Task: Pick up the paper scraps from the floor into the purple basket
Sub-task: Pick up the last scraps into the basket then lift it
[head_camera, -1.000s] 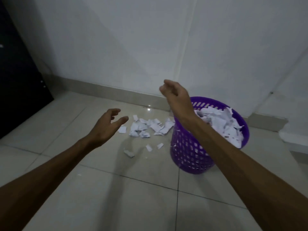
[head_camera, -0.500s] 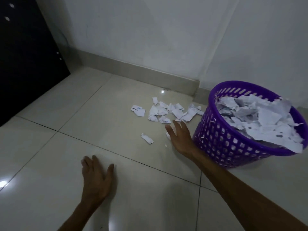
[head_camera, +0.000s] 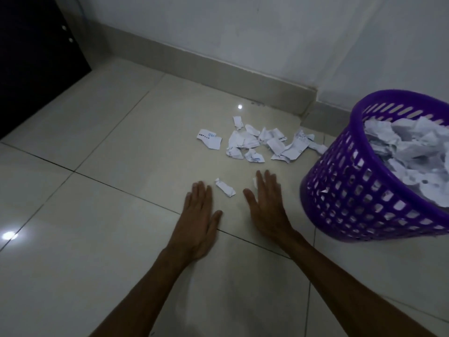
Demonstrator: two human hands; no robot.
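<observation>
White paper scraps (head_camera: 262,144) lie in a loose heap on the pale floor tiles near the wall. One small crumpled scrap (head_camera: 225,187) lies apart, between my two hands. My left hand (head_camera: 198,222) rests flat on the floor, fingers extended, empty. My right hand (head_camera: 266,210) is also flat and open, its fingertips touching a small scrap that is mostly hidden under them. The purple basket (head_camera: 352,190) stands at the right, tilted in view and full of crumpled paper.
A white wall with a grey skirting board (head_camera: 218,74) runs behind the heap. A dark cabinet or door (head_camera: 31,64) stands at the far left. Open floor tiles (head_camera: 85,215) stretch left of my hands.
My view has dropped closer to the floor. Both hands came down from the air onto the tiles, and the left hand slid forward beside the lone scrap.
</observation>
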